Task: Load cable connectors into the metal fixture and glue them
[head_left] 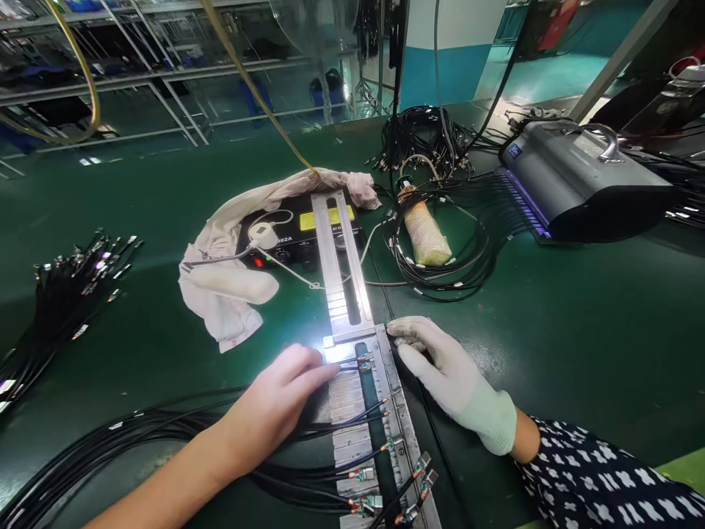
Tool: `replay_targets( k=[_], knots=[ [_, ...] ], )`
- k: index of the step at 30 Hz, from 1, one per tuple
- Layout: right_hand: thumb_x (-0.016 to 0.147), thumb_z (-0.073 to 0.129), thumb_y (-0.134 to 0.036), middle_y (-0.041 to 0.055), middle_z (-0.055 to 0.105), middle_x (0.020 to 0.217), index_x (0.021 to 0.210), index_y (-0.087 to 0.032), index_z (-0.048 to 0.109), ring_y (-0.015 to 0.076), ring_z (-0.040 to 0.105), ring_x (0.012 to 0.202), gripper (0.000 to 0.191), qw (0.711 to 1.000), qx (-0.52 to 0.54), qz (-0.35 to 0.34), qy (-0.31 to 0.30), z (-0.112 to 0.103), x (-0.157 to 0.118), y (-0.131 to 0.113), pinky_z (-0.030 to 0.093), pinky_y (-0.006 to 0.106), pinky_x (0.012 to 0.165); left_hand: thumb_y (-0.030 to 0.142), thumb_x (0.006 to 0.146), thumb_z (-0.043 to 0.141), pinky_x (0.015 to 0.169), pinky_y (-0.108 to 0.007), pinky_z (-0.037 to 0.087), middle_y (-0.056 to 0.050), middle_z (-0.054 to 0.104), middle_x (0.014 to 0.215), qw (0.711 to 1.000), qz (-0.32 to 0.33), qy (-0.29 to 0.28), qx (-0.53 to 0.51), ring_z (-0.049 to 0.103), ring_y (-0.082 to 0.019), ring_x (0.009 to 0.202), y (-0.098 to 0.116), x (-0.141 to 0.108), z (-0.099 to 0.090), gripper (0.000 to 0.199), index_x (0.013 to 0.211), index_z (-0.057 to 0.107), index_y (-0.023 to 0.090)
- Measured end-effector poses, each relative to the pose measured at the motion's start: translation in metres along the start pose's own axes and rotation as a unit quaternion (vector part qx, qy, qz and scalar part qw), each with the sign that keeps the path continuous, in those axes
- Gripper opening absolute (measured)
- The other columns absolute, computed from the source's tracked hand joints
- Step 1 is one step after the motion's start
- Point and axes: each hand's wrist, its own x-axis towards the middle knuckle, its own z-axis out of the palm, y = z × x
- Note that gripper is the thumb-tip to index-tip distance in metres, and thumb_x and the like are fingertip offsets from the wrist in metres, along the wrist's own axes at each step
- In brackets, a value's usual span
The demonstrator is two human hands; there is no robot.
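My bare left hand [283,393] is closed at the left side of a slotted metal fixture [348,433], its fingertips pinching a thin black cable near a bright light. Small green connector boards [365,361] on the cable ends lie across the fixture's slot; others sit lower down, some with metal plugs. My right hand [440,367], in a whitish glove, rests at the fixture's right edge, fingers curved and apart, with nothing seen in it. A slotted metal plate [329,264] extends from the fixture's top over a black control box [297,246].
A pinkish cloth [220,220] drapes round the box. Behind the fixture stand a wrapped bottle [424,231] and coiled black cables [479,264]. A grey machine [584,184] glows purple at right. Cable bundles lie at far left [71,294] and lower left [110,448].
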Motion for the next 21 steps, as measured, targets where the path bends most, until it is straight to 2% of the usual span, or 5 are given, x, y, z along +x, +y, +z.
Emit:
replay_targets(
  k=[6,11,15,18,21],
  knots=[
    [0.098,0.049,-0.028,0.0070,0.060,0.120,0.117,-0.024,0.061,0.0220,0.061,0.106,0.023,1.000,-0.002,-0.003,0.003,0.000,-0.001,0.000,0.054,0.039,0.090,0.002,0.094,0.044,0.081,-0.025,0.050,-0.006,0.060,0.101,0.998,-0.039,0.020,-0.043,0.057,-0.014,0.093,-0.003,-0.006,0.009,0.032,0.119,0.056,0.020],
    [0.098,0.049,-0.027,0.0064,0.060,0.120,0.118,-0.025,0.061,0.0214,0.061,0.104,0.023,1.000,-0.005,-0.009,0.001,-0.001,-0.001,0.001,0.055,0.038,0.089,0.009,0.098,0.038,0.081,-0.030,0.050,-0.010,0.061,0.106,0.999,0.000,0.008,0.052,0.056,-0.018,0.095,-0.007,-0.019,0.014,0.037,0.126,0.058,0.020],
    [0.098,0.049,-0.027,0.0059,0.060,0.120,0.117,-0.025,0.061,0.0216,0.060,0.106,0.023,1.000,-0.012,-0.015,0.000,0.000,-0.001,0.003,0.054,0.038,0.091,0.009,0.096,0.036,0.078,-0.033,0.046,-0.009,0.058,0.101,0.990,-0.027,0.011,0.139,0.053,-0.019,0.091,-0.005,-0.029,0.017,0.044,0.130,0.059,0.025],
    [0.098,0.049,-0.027,0.0056,0.060,0.120,0.116,-0.024,0.061,0.0212,0.061,0.105,0.022,1.000,-0.014,-0.014,0.005,0.001,0.001,0.005,0.054,0.038,0.091,0.007,0.095,0.035,0.071,-0.031,0.042,-0.007,0.057,0.093,0.987,-0.030,0.001,0.157,0.049,-0.018,0.081,0.001,-0.029,0.016,0.046,0.132,0.056,0.023],
    [0.098,0.049,-0.028,0.0059,0.060,0.118,0.116,-0.023,0.061,0.0208,0.062,0.103,0.022,1.000,-0.010,-0.005,0.005,0.000,0.000,0.003,0.054,0.039,0.091,0.010,0.096,0.036,0.075,-0.034,0.041,-0.006,0.059,0.096,0.990,-0.053,-0.014,0.129,0.050,-0.020,0.085,0.013,-0.025,0.012,0.041,0.129,0.056,0.023]
  ],
)
